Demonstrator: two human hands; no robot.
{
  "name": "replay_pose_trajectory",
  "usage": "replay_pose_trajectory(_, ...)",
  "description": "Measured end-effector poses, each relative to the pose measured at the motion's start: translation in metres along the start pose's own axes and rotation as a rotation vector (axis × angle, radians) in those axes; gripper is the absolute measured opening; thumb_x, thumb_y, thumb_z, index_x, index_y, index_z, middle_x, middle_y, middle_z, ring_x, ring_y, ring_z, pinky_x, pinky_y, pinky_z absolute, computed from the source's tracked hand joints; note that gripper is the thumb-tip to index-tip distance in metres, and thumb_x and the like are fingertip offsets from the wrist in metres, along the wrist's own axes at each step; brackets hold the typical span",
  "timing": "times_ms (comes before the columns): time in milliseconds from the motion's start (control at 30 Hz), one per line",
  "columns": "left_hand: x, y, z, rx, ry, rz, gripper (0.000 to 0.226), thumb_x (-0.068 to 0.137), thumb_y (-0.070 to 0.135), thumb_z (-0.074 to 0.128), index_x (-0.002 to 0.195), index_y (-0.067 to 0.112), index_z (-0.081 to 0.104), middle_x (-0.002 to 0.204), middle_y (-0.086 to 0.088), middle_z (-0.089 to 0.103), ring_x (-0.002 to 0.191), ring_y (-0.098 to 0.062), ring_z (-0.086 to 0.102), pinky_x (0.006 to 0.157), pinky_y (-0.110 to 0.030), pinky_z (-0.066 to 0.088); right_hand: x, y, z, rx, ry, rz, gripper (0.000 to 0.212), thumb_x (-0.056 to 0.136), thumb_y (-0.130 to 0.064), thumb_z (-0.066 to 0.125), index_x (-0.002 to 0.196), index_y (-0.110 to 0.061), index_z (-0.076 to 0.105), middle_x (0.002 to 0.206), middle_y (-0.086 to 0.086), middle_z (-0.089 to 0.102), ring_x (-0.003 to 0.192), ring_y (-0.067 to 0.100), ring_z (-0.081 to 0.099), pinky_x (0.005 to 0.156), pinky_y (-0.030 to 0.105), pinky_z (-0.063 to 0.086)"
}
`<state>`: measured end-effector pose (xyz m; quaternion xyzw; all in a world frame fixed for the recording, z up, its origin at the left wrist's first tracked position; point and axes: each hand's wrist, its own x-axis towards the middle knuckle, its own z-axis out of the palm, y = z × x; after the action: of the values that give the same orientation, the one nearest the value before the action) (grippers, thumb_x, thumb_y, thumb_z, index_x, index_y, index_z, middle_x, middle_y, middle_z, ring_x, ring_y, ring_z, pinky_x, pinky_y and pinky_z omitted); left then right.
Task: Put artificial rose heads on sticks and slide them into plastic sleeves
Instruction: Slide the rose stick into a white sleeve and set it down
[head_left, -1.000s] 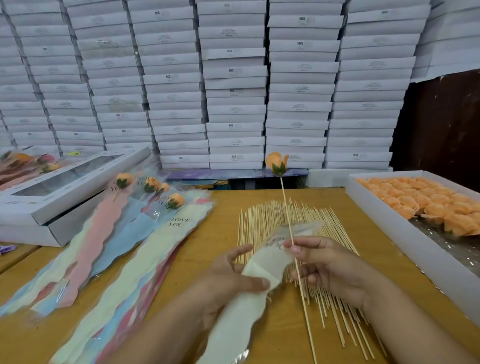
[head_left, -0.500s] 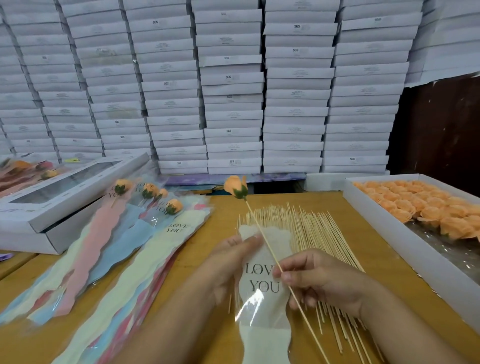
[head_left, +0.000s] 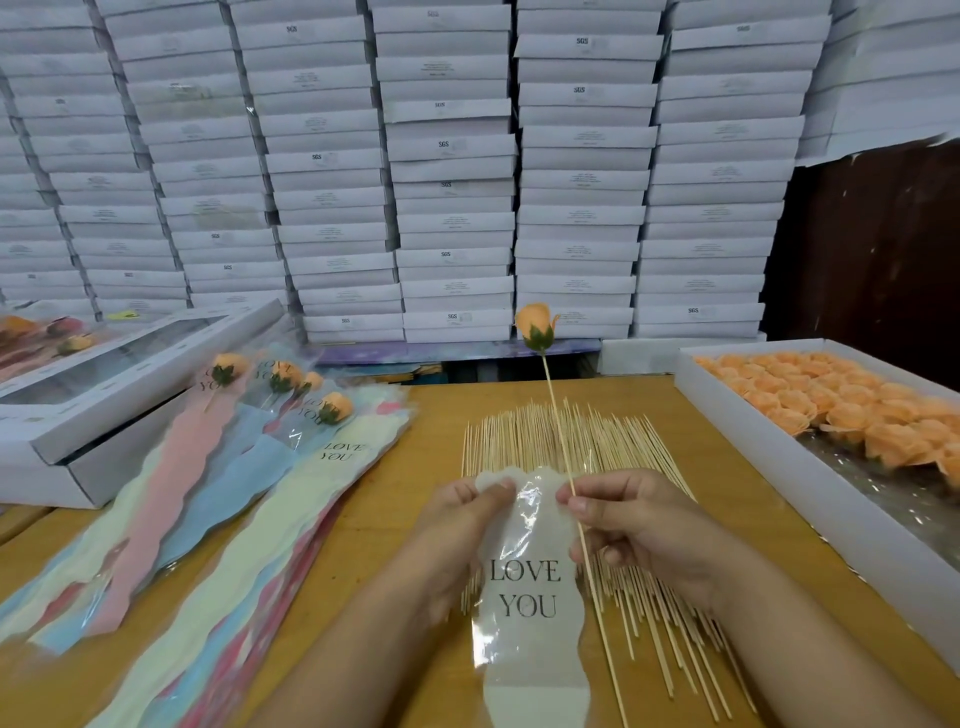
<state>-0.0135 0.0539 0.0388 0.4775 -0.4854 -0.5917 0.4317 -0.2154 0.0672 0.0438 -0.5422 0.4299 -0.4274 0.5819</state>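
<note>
The limp, slippery plastic sleeve (head_left: 524, 582) is pinched at its top edge between the left hand (head_left: 457, 525) and right hand (head_left: 639, 525), the right also holding the light, brittle stick (head_left: 563, 441), best gripped mid-shaft below the rose head (head_left: 535, 325).

You face a wall of stacked white boxes (head_left: 452, 171) behind a wooden desk (head_left: 395, 525).

The stacks rise in close columns from just past the desk's far edge to the top of your view, many boxes carrying small printed labels. Past the far right corner you see a dark brown wall panel (head_left: 872, 249). Light falls evenly, and the desk's yellowish top shows a dull sheen.
</note>
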Motion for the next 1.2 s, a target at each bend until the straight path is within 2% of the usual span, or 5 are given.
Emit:
replay_pose_trajectory(167,-0.001,-0.003,0.003,0.004,0.045,0.038,0.026,0.099,0.015,0.06,0.098,-0.007,0.072,0.097,-0.029,0.072,0.08,-0.034,0.067,0.082,-0.05,0.056,0.001,0.002,0.003,-0.024,0.004,0.003,0.023,0.07,-0.028,0.078,0.092,-0.021,0.08,0.087,0.014,0.077,0.072,0.024,0.074,0.047,0.019,0.049)
replay_pose_trajectory(367,-0.001,-0.006,-0.001,-0.11,0.066,-0.012,0.025,0.077,0.007,0.08,0.097,-0.006,0.073,0.09,-0.029,0.073,0.064,-0.031,0.07,0.053,-0.035,0.057,0.001,0.002,0.002,-0.035,0.009,-0.009,0.015,0.08,-0.021,0.074,0.094,-0.022,0.08,0.093,0.016,0.077,0.07,0.019,0.073,0.048,0.018,0.05)
replay_pose_trajectory(467,-0.002,-0.005,-0.003,-0.111,0.064,-0.013,0.026,0.063,0.011,0.088,0.085,0.006,0.075,0.086,-0.022,0.075,0.062,-0.029,0.071,0.051,-0.033,0.056,0.001,0.002,0.002,-0.039,0.009,-0.003,0.019,0.076,-0.024,0.076,0.094,-0.02,0.08,0.095,0.015,0.077,0.07,0.021,0.073,0.048,0.019,0.05)
replay_pose_trajectory(600,-0.002,-0.005,-0.004,-0.08,0.023,-0.034,0.057,0.049,0.019,0.092,0.101,0.007,0.071,0.09,-0.018,0.077,0.07,-0.029,0.074,0.056,-0.033,0.058,0.001,0.002,0.0,-0.057,0.033,0.006,0.023,0.074,-0.026,0.077,0.095,-0.019,0.08,0.1,0.01,0.077,0.071,0.021,0.072,0.048,0.019,0.05)
replay_pose_trajectory(1200,-0.005,-0.006,-0.002,-0.125,-0.023,-0.04,0.067,0.052,0.016,0.092,0.112,0.002,0.067,0.095,-0.018,0.077,0.075,-0.029,0.075,0.06,-0.033,0.058,0.026,-0.123,-0.007,-0.04,0.498,-0.336,0.007,0.095,-0.008,0.065,0.093,-0.011,0.071,0.079,0.004,0.076,0.063,0.018,0.073,0.046,0.018,0.049)
